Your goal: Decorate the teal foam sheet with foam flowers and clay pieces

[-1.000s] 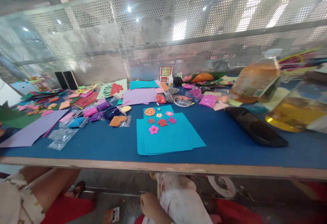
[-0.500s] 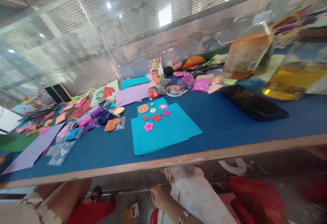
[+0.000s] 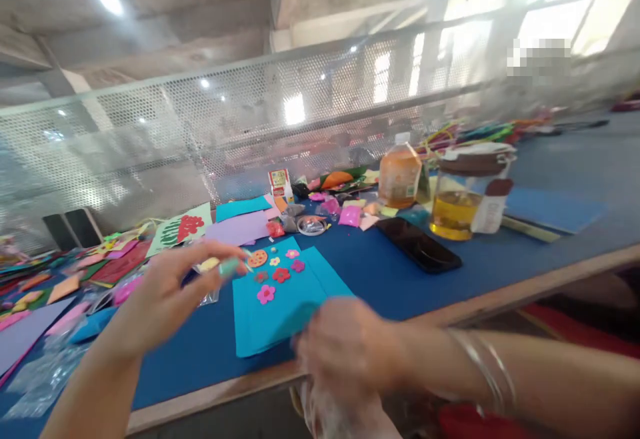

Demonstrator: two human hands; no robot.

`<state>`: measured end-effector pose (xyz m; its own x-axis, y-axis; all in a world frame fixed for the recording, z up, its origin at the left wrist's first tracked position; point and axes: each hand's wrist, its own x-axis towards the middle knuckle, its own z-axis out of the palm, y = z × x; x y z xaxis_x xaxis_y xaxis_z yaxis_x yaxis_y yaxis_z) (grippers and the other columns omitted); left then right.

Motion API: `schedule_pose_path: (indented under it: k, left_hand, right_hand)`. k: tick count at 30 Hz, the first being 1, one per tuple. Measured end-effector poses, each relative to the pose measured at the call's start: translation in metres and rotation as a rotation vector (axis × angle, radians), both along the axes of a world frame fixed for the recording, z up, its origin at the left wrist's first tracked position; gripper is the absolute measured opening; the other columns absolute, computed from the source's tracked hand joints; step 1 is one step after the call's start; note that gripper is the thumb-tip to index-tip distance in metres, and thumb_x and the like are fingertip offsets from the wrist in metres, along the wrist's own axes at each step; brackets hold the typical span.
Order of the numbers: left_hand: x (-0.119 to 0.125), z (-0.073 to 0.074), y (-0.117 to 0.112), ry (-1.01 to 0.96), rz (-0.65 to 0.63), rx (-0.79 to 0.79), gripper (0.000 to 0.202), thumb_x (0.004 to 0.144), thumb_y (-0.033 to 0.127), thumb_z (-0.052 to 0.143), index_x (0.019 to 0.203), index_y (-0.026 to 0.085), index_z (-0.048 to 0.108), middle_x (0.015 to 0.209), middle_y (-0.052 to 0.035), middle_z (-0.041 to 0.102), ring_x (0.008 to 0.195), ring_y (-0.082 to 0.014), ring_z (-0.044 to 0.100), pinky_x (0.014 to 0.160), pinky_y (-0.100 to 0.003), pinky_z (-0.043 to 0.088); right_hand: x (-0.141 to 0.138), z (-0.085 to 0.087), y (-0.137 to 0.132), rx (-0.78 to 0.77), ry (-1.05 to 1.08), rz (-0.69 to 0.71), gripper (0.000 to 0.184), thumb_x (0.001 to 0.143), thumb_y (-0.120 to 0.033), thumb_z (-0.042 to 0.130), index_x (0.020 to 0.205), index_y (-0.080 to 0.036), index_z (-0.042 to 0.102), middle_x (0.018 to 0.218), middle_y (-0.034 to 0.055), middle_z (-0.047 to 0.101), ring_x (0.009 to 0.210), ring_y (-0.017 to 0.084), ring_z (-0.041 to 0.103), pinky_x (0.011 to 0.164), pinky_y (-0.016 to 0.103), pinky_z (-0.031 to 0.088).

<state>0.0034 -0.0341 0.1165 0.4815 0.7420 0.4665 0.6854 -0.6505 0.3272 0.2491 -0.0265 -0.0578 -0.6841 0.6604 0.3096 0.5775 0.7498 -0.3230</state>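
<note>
Well, at the far left, a flat lavender paper sheet lies beyond crumpled clear plastic wrapping. Next, the left hand has its thumb and index finger drawn close about what looks like a small pale-green piece, its long axis running roughly sideways. Just right of those fingertips lies a round orange dotted disc, then small flower-shaped cutouts on overlapping bright-blue sheets; the left fingers are nearer the disc. The blurred right hand is by the sheets' near right edge; I cannot tell whether its fingers hold anything. Farther right, a black phone lies on the blue surface.
</note>
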Motion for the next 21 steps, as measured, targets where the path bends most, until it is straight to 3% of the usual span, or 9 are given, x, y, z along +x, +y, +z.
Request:
schedule_pose_path:
  k: [1, 3, 5, 7, 10, 14, 19, 21]
  left_hand:
    - [-0.009, 0.005, 0.019, -0.057, 0.098, 0.051, 0.03, 0.083, 0.043, 0.041, 0.086, 0.025, 0.065, 0.085, -0.0007, 0.069, 0.073, -0.0168, 0.062, 0.063, -0.026, 0.047]
    - [-0.019, -0.005, 0.059, -0.016, 0.261, 0.119, 0.032, 0.081, 0.04, 0.042, 0.07, 0.019, 0.064, 0.066, -0.0012, 0.066, 0.058, -0.0142, 0.058, 0.059, -0.025, 0.043]
    - [-0.025, -0.033, 0.095, 0.069, 0.421, 0.25, 0.034, 0.079, 0.039, 0.04, 0.07, 0.017, 0.064, 0.057, -0.0018, 0.063, 0.054, -0.0143, 0.056, 0.055, -0.024, 0.039]
    - [-0.029, -0.065, 0.119, 0.227, 0.602, 0.37, 0.034, 0.078, 0.036, 0.038, 0.073, 0.017, 0.067, 0.062, -0.0056, 0.066, 0.059, -0.0189, 0.059, 0.053, -0.026, 0.036]
    - [-0.036, -0.097, 0.131, 0.464, 0.567, 0.363, 0.034, 0.077, 0.035, 0.04, 0.067, 0.019, 0.068, 0.062, -0.0074, 0.067, 0.061, -0.0231, 0.062, 0.051, -0.027, 0.032]
    - [-0.039, -0.1, 0.127, 0.41, 0.593, 0.335, 0.034, 0.078, 0.038, 0.04, 0.073, 0.021, 0.069, 0.064, -0.0046, 0.068, 0.063, -0.0228, 0.062, 0.053, -0.028, 0.033]
    - [-0.039, -0.097, 0.13, 0.337, 0.622, 0.232, 0.033, 0.076, 0.04, 0.043, 0.071, 0.021, 0.069, 0.063, -0.0039, 0.068, 0.065, -0.0225, 0.063, 0.055, -0.028, 0.034]
    - [-0.041, -0.098, 0.131, 0.305, 0.625, 0.225, 0.033, 0.076, 0.04, 0.043, 0.072, 0.021, 0.069, 0.065, -0.0034, 0.068, 0.066, -0.0218, 0.063, 0.056, -0.027, 0.035]
  right_hand:
    - [0.013, 0.028, 0.023, 0.122, -0.087, -0.028, 0.035, 0.087, -0.041, 0.039, 0.099, -0.02, 0.064, 0.095, 0.0086, 0.062, 0.09, 0.02, 0.053, 0.075, 0.034, 0.042]
    - [0.038, 0.074, 0.07, 0.394, -0.264, -0.267, 0.042, 0.089, -0.035, 0.03, 0.099, -0.011, 0.064, 0.095, 0.0153, 0.062, 0.093, 0.024, 0.051, 0.073, 0.036, 0.039]
    - [0.061, 0.096, 0.109, 0.521, -0.308, -0.735, 0.047, 0.089, -0.037, 0.031, 0.098, -0.003, 0.063, 0.096, 0.022, 0.061, 0.096, 0.03, 0.048, 0.068, 0.036, 0.038]
    - [0.077, 0.094, 0.134, 0.51, -0.389, -0.968, 0.051, 0.084, -0.045, 0.04, 0.09, -0.001, 0.065, 0.096, 0.0251, 0.06, 0.098, 0.033, 0.046, 0.07, 0.038, 0.037]
    - [0.088, 0.068, 0.148, 0.441, -0.476, -1.019, 0.058, 0.077, -0.058, 0.046, 0.085, -0.004, 0.067, 0.091, 0.0223, 0.061, 0.093, 0.033, 0.046, 0.073, 0.041, 0.035]
    - [0.085, 0.05, 0.148, 0.445, -0.488, -0.984, 0.051, 0.079, -0.05, 0.046, 0.097, -0.006, 0.063, 0.099, 0.0208, 0.059, 0.098, 0.033, 0.045, 0.077, 0.044, 0.033]
    - [0.09, 0.051, 0.156, 0.372, -0.43, -0.853, 0.047, 0.078, -0.045, 0.045, 0.107, -0.01, 0.058, 0.108, 0.0175, 0.058, 0.103, 0.033, 0.044, 0.08, 0.045, 0.034]
    - [0.097, 0.051, 0.159, 0.338, -0.378, -0.865, 0.042, 0.078, -0.039, 0.045, 0.107, -0.011, 0.059, 0.108, 0.0161, 0.058, 0.104, 0.032, 0.046, 0.081, 0.044, 0.035]
